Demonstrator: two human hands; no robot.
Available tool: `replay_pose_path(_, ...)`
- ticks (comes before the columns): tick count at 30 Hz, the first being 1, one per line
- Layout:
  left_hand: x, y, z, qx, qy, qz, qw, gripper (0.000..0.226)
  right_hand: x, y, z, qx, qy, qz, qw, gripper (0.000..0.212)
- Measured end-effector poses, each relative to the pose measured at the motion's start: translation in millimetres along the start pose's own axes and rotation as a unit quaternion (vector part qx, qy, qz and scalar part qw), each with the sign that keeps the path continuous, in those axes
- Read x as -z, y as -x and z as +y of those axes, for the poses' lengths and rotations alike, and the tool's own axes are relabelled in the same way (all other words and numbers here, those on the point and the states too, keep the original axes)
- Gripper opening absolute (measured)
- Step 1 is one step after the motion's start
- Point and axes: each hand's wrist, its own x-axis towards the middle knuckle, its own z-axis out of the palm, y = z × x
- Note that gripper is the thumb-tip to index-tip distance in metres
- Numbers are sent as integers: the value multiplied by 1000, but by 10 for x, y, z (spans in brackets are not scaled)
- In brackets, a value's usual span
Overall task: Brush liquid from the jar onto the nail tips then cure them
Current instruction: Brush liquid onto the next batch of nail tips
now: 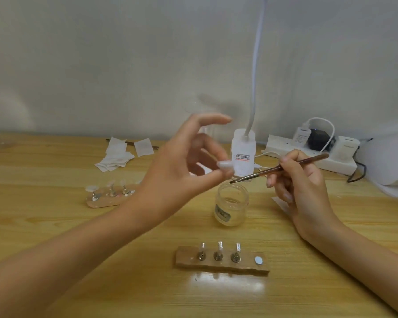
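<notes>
left hand (182,171): bare, slim fingers, tips smeared by blur
right hand (301,187): bare, sharper in view than the left
right nails (287,197): short, rounded ends
left nails: too blurred to tell shape
left forearm (78,249): bare skin right out to the frame edge
right forearm (359,255): bare skin right out to the frame edge
</notes>
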Motion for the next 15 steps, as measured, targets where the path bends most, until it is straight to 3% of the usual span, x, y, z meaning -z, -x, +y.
replay_pose_path(8, -33, 221, -464, 52, 83, 23, 995, 53, 1, -14, 17, -18, -6, 9, 1000, 26)
replay_pose_path(15, -22, 213, -543, 58, 51, 34, 996, 51, 3, -30, 32, -26, -17, 1, 1000, 25)
